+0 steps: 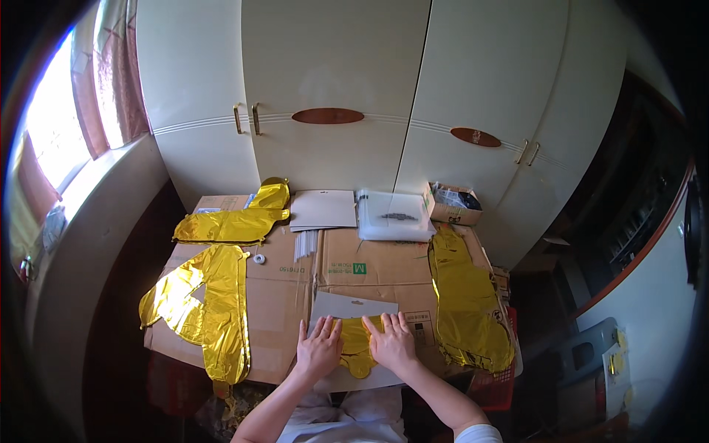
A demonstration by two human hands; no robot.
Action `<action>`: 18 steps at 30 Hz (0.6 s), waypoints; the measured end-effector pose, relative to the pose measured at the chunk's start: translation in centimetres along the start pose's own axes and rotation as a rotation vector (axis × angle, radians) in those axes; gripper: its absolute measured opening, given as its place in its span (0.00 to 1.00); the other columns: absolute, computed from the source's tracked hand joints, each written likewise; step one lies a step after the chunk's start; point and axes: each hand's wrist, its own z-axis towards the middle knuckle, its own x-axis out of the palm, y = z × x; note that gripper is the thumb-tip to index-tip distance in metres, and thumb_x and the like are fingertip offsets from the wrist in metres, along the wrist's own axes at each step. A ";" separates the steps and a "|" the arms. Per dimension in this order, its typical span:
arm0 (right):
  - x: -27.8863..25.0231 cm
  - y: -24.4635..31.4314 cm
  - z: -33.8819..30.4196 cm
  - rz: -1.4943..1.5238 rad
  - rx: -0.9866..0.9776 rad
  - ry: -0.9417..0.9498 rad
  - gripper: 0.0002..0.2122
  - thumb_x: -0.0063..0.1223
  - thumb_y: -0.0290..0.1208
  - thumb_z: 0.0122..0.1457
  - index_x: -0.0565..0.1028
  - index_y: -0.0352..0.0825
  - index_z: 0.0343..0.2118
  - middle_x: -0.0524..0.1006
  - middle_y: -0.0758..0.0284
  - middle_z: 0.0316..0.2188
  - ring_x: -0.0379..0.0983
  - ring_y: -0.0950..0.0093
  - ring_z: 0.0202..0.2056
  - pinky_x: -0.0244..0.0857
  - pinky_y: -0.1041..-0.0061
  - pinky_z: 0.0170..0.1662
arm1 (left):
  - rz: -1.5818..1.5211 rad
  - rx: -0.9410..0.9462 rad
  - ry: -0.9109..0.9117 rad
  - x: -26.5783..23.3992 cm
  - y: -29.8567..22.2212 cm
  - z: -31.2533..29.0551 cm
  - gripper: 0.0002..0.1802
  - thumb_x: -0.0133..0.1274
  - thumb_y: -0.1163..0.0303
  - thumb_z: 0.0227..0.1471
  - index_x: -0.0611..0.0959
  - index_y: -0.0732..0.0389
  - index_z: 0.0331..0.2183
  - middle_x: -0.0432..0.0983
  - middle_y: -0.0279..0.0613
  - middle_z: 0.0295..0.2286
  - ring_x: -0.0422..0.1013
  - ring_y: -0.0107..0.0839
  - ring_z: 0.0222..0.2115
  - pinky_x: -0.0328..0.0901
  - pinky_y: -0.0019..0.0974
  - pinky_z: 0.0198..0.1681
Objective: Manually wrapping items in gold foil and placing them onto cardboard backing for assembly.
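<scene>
1. Gold foil piece (357, 347): lay on a pale grey card (375, 304) at the 6 o'clock edge of the cardboard-covered surface (277, 314); clock directions below were read from it.
2. Left hand (320, 352): unclenched, fingers extended, laid flat at the piece's 9 o'clock side.
3. Right hand (393, 347): likewise unclenched, palm down, at its 3 o'clock side.
4. Large gold foil shape (467, 303): 2 o'clock.
5. Bent gold foil shape (221, 314): between 9 and 10 o'clock.
6. Small white roll (259, 259): between 10 and 11 o'clock.
7. White strips (306, 246): 11 o'clock.
8. Small open carton (461, 215): 1 o'clock.
</scene>
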 end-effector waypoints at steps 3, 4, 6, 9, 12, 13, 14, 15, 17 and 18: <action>0.3 1.1 0.4 -0.071 0.038 0.093 0.27 0.51 0.39 0.55 0.66 0.52 0.61 0.70 0.42 0.52 0.64 0.48 0.57 0.49 0.55 0.65 | 0.071 -0.029 0.023 0.0 -0.8 0.8 0.27 0.43 0.54 0.60 0.68 0.46 0.60 0.67 0.52 0.56 0.64 0.51 0.57 0.45 0.71 0.61; 0.5 1.3 0.6 -0.082 0.064 0.125 0.28 0.51 0.39 0.55 0.65 0.54 0.62 0.69 0.41 0.52 0.63 0.46 0.58 0.48 0.55 0.66 | 0.095 -0.045 0.034 0.0 -1.3 1.2 0.27 0.43 0.54 0.60 0.68 0.44 0.60 0.68 0.53 0.56 0.65 0.54 0.56 0.45 0.72 0.60; 0.7 1.4 0.6 -0.115 0.067 0.185 0.29 0.50 0.39 0.56 0.63 0.55 0.63 0.68 0.41 0.53 0.62 0.45 0.58 0.47 0.56 0.66 | 0.195 -0.059 0.066 0.0 -2.7 1.8 0.26 0.43 0.53 0.60 0.69 0.39 0.60 0.69 0.56 0.55 0.66 0.60 0.54 0.44 0.75 0.59; 0.8 1.6 0.9 -0.163 0.073 0.249 0.29 0.49 0.39 0.57 0.62 0.56 0.64 0.67 0.40 0.54 0.62 0.44 0.58 0.46 0.56 0.66 | 0.208 -0.106 0.113 -0.1 -3.5 2.3 0.25 0.43 0.52 0.60 0.69 0.34 0.59 0.69 0.60 0.54 0.65 0.66 0.53 0.43 0.77 0.58; 1.1 1.8 1.2 -0.202 0.079 0.268 0.29 0.49 0.40 0.57 0.62 0.56 0.64 0.67 0.40 0.55 0.62 0.43 0.58 0.46 0.56 0.66 | 0.211 -0.137 0.122 0.5 -3.6 2.5 0.25 0.43 0.51 0.60 0.70 0.35 0.59 0.68 0.60 0.54 0.65 0.65 0.53 0.41 0.79 0.58; 1.2 1.8 1.2 -0.214 0.080 0.268 0.29 0.49 0.40 0.57 0.62 0.56 0.64 0.67 0.40 0.55 0.62 0.43 0.58 0.46 0.56 0.66 | 0.221 -0.144 0.118 0.8 -3.6 2.5 0.25 0.43 0.51 0.60 0.70 0.37 0.59 0.68 0.60 0.54 0.65 0.65 0.53 0.40 0.79 0.58; 1.1 1.9 1.1 -0.210 0.080 0.267 0.29 0.49 0.40 0.56 0.62 0.55 0.64 0.67 0.40 0.55 0.62 0.43 0.58 0.46 0.56 0.66 | 0.236 -0.142 0.119 1.0 -3.5 2.4 0.26 0.43 0.51 0.60 0.70 0.39 0.59 0.69 0.60 0.54 0.66 0.64 0.53 0.39 0.80 0.57; 1.0 1.9 1.1 -0.207 0.079 0.265 0.29 0.49 0.40 0.56 0.63 0.55 0.64 0.67 0.40 0.55 0.62 0.43 0.58 0.46 0.56 0.66 | 0.250 -0.139 0.118 1.0 -3.4 2.4 0.26 0.43 0.52 0.60 0.70 0.41 0.59 0.69 0.59 0.54 0.66 0.64 0.53 0.39 0.80 0.57; 1.1 1.9 1.0 -0.204 0.080 0.255 0.29 0.49 0.40 0.56 0.63 0.53 0.63 0.67 0.40 0.55 0.63 0.43 0.58 0.46 0.56 0.66 | 0.240 -0.145 0.152 0.7 -3.3 2.3 0.27 0.43 0.52 0.60 0.70 0.45 0.59 0.67 0.58 0.55 0.65 0.62 0.54 0.36 0.80 0.58; 1.4 1.9 0.9 -0.205 0.083 0.248 0.29 0.49 0.40 0.56 0.64 0.52 0.63 0.67 0.40 0.55 0.63 0.43 0.57 0.46 0.56 0.66 | 0.215 -0.151 0.188 -0.2 -3.4 2.5 0.27 0.42 0.53 0.61 0.70 0.47 0.60 0.66 0.57 0.57 0.64 0.61 0.56 0.34 0.80 0.59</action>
